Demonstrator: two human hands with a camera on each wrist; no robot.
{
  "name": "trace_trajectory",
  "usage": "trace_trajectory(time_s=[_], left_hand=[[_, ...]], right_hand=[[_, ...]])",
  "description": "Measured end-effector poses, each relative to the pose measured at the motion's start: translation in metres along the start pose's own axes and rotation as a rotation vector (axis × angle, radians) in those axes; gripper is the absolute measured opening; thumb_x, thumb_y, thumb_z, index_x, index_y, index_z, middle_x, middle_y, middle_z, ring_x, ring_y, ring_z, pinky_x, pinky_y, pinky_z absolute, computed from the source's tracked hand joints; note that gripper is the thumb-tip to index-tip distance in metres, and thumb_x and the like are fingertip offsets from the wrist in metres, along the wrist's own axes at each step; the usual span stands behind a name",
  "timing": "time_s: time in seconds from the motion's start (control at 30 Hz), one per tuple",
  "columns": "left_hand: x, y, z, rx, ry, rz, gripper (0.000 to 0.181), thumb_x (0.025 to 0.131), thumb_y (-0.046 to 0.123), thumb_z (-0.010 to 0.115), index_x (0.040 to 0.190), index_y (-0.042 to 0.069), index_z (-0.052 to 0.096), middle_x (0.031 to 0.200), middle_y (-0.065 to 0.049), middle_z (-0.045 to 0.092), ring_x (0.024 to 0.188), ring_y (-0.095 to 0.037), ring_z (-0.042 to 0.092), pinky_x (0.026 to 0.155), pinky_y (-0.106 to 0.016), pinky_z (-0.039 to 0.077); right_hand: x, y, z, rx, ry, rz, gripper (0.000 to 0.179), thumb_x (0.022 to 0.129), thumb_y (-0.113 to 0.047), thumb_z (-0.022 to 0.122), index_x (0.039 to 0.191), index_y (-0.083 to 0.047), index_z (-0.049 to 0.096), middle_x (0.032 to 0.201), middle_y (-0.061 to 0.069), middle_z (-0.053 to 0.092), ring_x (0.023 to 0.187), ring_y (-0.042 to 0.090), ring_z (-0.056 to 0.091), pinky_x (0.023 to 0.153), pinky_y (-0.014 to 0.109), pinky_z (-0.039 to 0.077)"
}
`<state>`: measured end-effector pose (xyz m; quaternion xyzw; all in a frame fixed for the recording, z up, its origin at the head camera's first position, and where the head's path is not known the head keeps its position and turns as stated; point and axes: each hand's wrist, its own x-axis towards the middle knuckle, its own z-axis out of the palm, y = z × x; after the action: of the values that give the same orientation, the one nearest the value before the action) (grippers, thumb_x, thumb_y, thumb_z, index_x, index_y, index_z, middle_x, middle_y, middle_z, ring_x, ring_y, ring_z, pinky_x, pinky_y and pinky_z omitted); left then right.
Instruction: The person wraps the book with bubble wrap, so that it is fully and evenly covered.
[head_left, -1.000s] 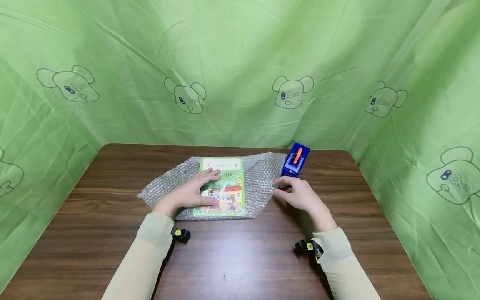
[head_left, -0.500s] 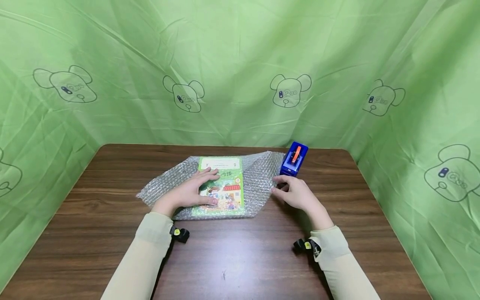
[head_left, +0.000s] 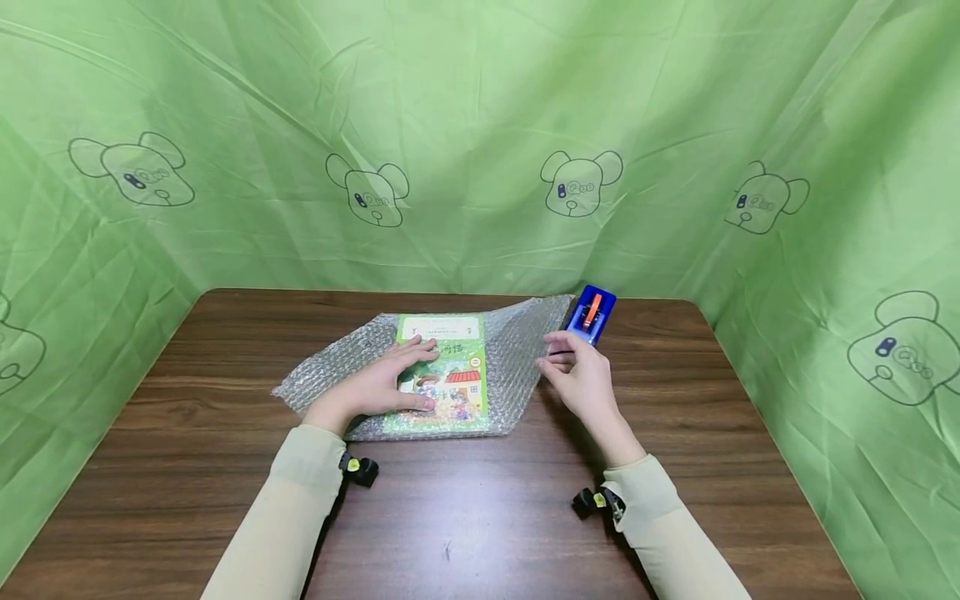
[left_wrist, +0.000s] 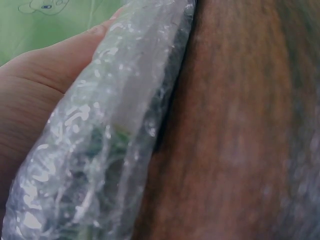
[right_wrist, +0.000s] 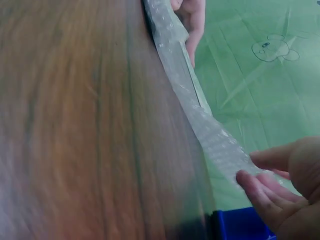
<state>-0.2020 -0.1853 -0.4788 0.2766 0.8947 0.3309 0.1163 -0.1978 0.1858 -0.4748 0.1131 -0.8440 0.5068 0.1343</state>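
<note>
A green picture-covered book (head_left: 468, 358) lies on a sheet of bubble wrap (head_left: 517, 354), which spreads out past its left and right sides. My left hand (head_left: 382, 379) rests on the left part of the book with its fingers spread and the thumb low on the cover. In the left wrist view, bubble wrap (left_wrist: 100, 125) comes up around the near edge of the book. With thumb and fingertips my right hand (head_left: 585, 375) pinches the right edge of the wrap; the right wrist view has this raised flap (right_wrist: 225, 145) slanting up from the table to the fingers.
A blue holder with an orange middle (head_left: 591, 315), like a tape dispenser, stands just behind my right hand, partly covered by it. The brown wooden table (head_left: 465, 517) ends at a green curtain (head_left: 480, 167) printed with bear heads, which hangs behind and at both sides.
My right hand has come up and slightly left, lifting the right edge of the bubble wrap, which now overlaps the blue holder's side. My left hand stays on the book.
</note>
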Motion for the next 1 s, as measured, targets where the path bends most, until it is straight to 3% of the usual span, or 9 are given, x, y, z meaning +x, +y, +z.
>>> trace_trajectory(time_s=[0.2,0.4,0.53,0.77,1.0], left_hand=[[0.0,-0.001,0.0,-0.003,0.001,0.003,0.094,0.09,0.05,0.089,0.165,0.011,0.048,0.18,-0.007,0.028,0.168,-0.037,0.011,0.133,-0.065,0.001],[0.001,-0.002,0.001,-0.004,-0.001,0.006,0.094,0.09,0.051,0.089,0.166,0.012,0.048,0.18,-0.006,0.027,0.169,-0.036,0.01,0.133,-0.064,0.0],[0.002,-0.003,0.001,-0.004,-0.001,0.007,0.094,0.09,0.05,0.089,0.165,0.012,0.048,0.18,-0.006,0.028,0.169,-0.036,0.011,0.133,-0.063,0.0],[0.002,-0.003,0.002,-0.002,-0.008,0.012,0.094,0.09,0.049,0.089,0.165,0.011,0.048,0.18,-0.006,0.027,0.169,-0.036,0.01,0.134,-0.063,0.001],[0.001,-0.003,0.001,-0.007,-0.005,0.006,0.093,0.091,0.05,0.089,0.165,0.012,0.048,0.18,-0.006,0.027,0.169,-0.036,0.01,0.134,-0.064,0.002]], right_hand=[[-0.002,-0.006,0.005,0.064,0.01,0.06,0.061,0.089,0.004,0.086,0.143,0.001,0.057,0.109,0.019,0.078,0.093,0.033,0.08,0.076,0.017,0.062],[-0.004,-0.014,0.004,-0.034,-0.054,0.181,0.068,0.095,-0.018,0.086,0.152,0.001,0.054,0.117,0.014,0.08,0.094,0.028,0.081,0.071,0.02,0.06],[-0.005,-0.012,0.005,-0.038,-0.105,0.249,0.06,0.098,-0.022,0.084,0.147,0.005,0.06,0.115,0.016,0.08,0.088,0.024,0.081,0.068,0.024,0.062],[-0.005,-0.008,0.007,0.099,-0.129,0.31,0.038,0.099,-0.009,0.081,0.131,0.008,0.07,0.107,0.021,0.08,0.073,0.019,0.079,0.066,0.031,0.067],[-0.007,-0.007,0.007,0.046,-0.155,0.312,0.02,0.1,-0.017,0.081,0.112,-0.001,0.08,0.089,0.011,0.082,0.061,0.019,0.077,0.05,0.033,0.061]])
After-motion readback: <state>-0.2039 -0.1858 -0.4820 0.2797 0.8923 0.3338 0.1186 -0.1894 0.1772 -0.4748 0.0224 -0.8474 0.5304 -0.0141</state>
